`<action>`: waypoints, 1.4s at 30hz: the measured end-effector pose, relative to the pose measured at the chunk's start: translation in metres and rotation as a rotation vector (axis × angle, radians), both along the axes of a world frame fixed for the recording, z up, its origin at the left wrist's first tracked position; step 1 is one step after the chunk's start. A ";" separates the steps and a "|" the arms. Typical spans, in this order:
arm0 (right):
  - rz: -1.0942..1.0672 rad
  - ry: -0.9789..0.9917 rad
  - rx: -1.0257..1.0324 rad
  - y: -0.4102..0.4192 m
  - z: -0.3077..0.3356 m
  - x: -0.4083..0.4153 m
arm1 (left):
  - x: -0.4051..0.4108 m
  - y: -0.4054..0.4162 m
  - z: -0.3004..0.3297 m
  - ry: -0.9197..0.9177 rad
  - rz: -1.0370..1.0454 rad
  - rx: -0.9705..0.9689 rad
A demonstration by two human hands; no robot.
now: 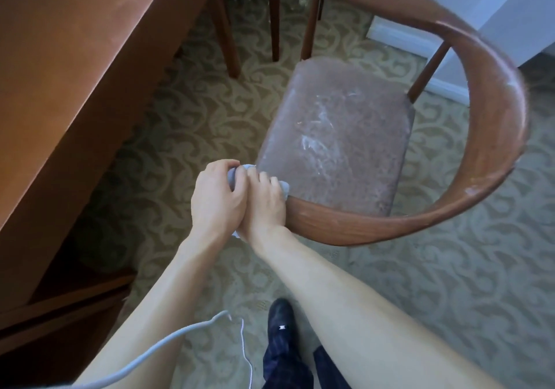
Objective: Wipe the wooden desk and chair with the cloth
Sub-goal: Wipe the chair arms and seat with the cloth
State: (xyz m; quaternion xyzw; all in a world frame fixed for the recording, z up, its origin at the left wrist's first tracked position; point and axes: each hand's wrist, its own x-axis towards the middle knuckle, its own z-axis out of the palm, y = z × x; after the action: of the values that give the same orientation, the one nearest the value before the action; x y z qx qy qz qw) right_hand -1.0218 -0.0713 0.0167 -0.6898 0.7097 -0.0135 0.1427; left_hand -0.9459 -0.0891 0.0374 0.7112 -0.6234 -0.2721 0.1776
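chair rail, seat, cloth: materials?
Rail: wood by the grain, brown glossy finish, pale scuffs.
Seat: matte upholstery, fabric or suede-like; whitish smears.
Cloth: soft grey-blue textile, bunched under both hands; weave too blurred to tell.

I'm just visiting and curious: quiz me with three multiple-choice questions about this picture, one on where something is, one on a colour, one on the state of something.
1. Where is the cloth?
A. At the near end of the chair's armrest
B. On the desk top
C. On the carpet under the chair

2. What colour is the cloth?
A. Red
B. Pale blue-grey
C. Black

3. What is the state of the chair seat?
A. Covered by a cushion
B. Streaked with whitish marks
C. Stacked with books

Answers: 
1. A, the left hand and right hand press the cloth onto the armrest end. 
2. B, pale blue-grey fabric shows between the fingers. 
3. B, white smears cross the brown seat.
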 end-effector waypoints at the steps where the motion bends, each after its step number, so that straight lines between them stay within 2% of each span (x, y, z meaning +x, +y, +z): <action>1: 0.001 -0.007 0.010 0.002 0.000 -0.004 | -0.003 0.001 -0.002 -0.014 -0.009 0.017; 4: -0.004 -0.015 0.010 0.009 -0.002 -0.019 | -0.013 0.005 -0.003 -0.049 -0.082 0.034; 11: 0.005 0.060 -0.055 0.032 -0.004 -0.054 | -0.030 0.010 -0.006 -0.276 -0.289 0.080; 15: 0.027 0.049 -0.035 0.048 0.000 -0.084 | -0.022 0.014 -0.010 -0.470 -0.457 0.041; 20: 0.047 0.133 0.036 0.071 0.007 -0.134 | -0.023 0.013 -0.015 -0.402 -0.358 0.055; 25: -0.012 0.249 -0.055 0.089 0.013 -0.182 | -0.025 0.012 -0.013 -0.412 -0.357 0.054; 28: -0.051 0.287 -0.050 0.087 0.015 -0.176 | -0.025 0.012 -0.012 -0.425 -0.365 0.047; 33: -0.064 0.232 0.134 0.064 0.016 -0.138 | -0.022 0.012 -0.017 -0.412 -0.393 0.042; 38: -0.050 0.182 0.136 0.044 0.006 -0.100 | -0.020 0.013 -0.020 -0.430 -0.422 0.016; 42: -0.126 0.121 0.106 0.026 0.001 -0.063 | -0.017 0.013 -0.021 -0.431 -0.435 0.001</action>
State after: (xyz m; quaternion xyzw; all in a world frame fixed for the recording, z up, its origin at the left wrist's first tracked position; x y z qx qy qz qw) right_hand -1.0848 -0.0449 0.0176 -0.6347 0.7588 0.0569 0.1347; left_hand -0.9628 -0.0765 0.0166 0.6025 -0.7842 -0.1467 -0.0214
